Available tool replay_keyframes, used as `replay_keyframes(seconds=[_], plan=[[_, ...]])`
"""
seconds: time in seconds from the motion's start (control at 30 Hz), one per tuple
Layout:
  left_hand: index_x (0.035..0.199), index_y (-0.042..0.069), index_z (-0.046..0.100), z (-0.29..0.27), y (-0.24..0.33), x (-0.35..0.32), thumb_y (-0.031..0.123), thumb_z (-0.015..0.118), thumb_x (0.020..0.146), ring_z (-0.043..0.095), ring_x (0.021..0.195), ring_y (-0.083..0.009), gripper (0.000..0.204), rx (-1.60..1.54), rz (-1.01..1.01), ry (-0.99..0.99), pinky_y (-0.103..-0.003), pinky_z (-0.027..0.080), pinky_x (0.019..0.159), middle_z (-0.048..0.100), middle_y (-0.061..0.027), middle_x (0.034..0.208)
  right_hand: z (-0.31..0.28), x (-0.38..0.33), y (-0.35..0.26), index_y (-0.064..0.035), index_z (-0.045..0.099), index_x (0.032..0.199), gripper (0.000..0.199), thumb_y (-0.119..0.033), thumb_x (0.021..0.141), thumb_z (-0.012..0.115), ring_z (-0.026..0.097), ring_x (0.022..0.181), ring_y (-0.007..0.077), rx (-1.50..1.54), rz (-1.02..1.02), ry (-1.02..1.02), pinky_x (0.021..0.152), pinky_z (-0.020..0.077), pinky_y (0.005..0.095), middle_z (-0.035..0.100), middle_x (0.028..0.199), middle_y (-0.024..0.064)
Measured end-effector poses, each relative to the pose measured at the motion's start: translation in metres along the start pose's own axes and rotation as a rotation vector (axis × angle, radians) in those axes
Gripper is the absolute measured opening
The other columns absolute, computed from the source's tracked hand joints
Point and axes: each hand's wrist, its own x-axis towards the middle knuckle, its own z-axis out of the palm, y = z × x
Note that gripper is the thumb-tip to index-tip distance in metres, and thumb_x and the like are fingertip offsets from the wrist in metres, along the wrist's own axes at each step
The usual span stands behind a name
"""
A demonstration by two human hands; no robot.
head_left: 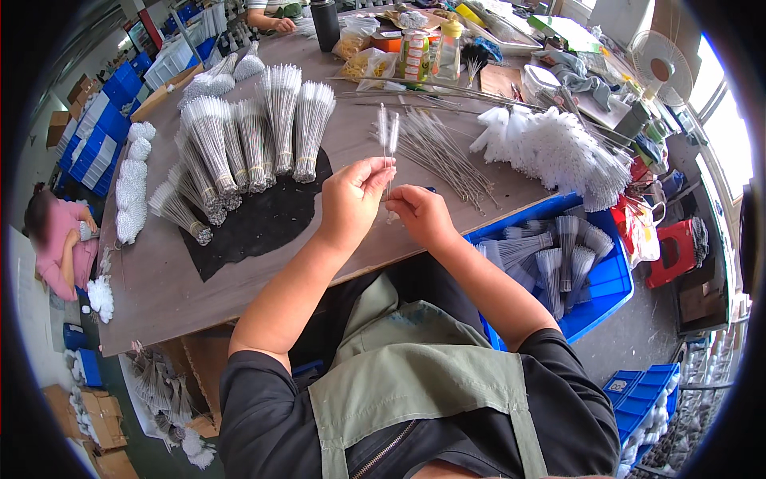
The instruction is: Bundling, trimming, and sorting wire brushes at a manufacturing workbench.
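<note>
My left hand (351,195) is closed in a pinch on a couple of thin wire brushes (393,134), whose white bristle tips point up above the fingers. Just below and to the right, my right hand (423,215) has its fingertips pressed together at the lower part of the same wire handles. Exactly where it grips is partly hidden by the fingers. Beyond my hands lies a loose pile of similar wire brushes (447,160) on the brown table (335,254). Several tied bundles of brushes (281,112) stand or lean on a black mat (259,227) to the left.
A blue crate (621,286) with brush bundles sits against the table's right edge. White bristle bundles (558,152) are heaped at right. A dark bottle (325,25), a can (414,56) and long rods (447,85) are farther back. Another person (60,239) sits at far left.
</note>
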Motion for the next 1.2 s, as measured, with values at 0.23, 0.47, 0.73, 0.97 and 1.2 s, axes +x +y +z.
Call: replay_keyframes(seconds=[0.23,0.47,0.73,0.97,1.2], plan=[[0.098,-0.001,0.066,-0.003,0.006,0.000,0.004,0.063,0.086,0.068,0.075,-0.0179,0.014,0.110,0.058,0.028,-0.027,0.053,0.067,0.068,-0.0140,0.085,-0.001,0.002,-0.008,-0.0021,0.064,0.091,0.012,-0.009,0.080,0.066,0.063,0.074,0.0311,-0.056,-0.094,0.007,0.067,0.0496,0.0355,0.064,0.085,0.0148],[0.100,-0.003,0.064,-0.003,0.006,0.002,0.003,0.059,0.090,0.065,0.077,-0.0095,0.013,0.140,-0.035,0.035,-0.023,0.052,0.068,0.069,-0.0077,0.085,0.000,0.003,-0.003,-0.0015,0.064,0.092,0.013,-0.008,0.080,0.066,0.063,0.075,0.0304,-0.045,-0.071,-0.037,0.067,0.0496,0.0350,0.064,0.084,0.0144],[0.101,-0.003,0.064,-0.003,0.002,0.003,0.003,0.058,0.090,0.064,0.076,-0.0087,0.014,0.142,-0.053,0.039,-0.022,0.052,0.068,0.069,-0.0067,0.086,0.001,0.004,0.001,-0.0016,0.065,0.092,0.014,-0.009,0.081,0.066,0.064,0.073,0.0267,0.034,0.005,-0.070,0.067,0.0497,0.0325,0.065,0.080,0.0139],[0.101,-0.003,0.064,-0.004,0.001,0.006,0.003,0.060,0.090,0.065,0.077,-0.0092,0.014,0.118,-0.085,0.039,-0.023,0.053,0.068,0.069,-0.0070,0.086,0.002,0.004,0.010,-0.0014,0.065,0.093,0.013,-0.010,0.083,0.066,0.064,0.070,0.0184,0.073,0.103,-0.111,0.066,0.0493,0.0295,0.066,0.078,0.0114],[0.102,-0.004,0.065,-0.004,0.006,0.008,0.004,0.061,0.089,0.065,0.078,-0.0103,0.016,0.053,-0.170,0.029,-0.023,0.055,0.068,0.069,-0.0067,0.087,0.000,0.005,0.022,0.0016,0.064,0.094,0.012,-0.007,0.086,0.065,0.059,0.072,0.0083,0.399,0.265,-0.200,0.067,0.0488,0.0239,0.064,0.077,0.0026]])
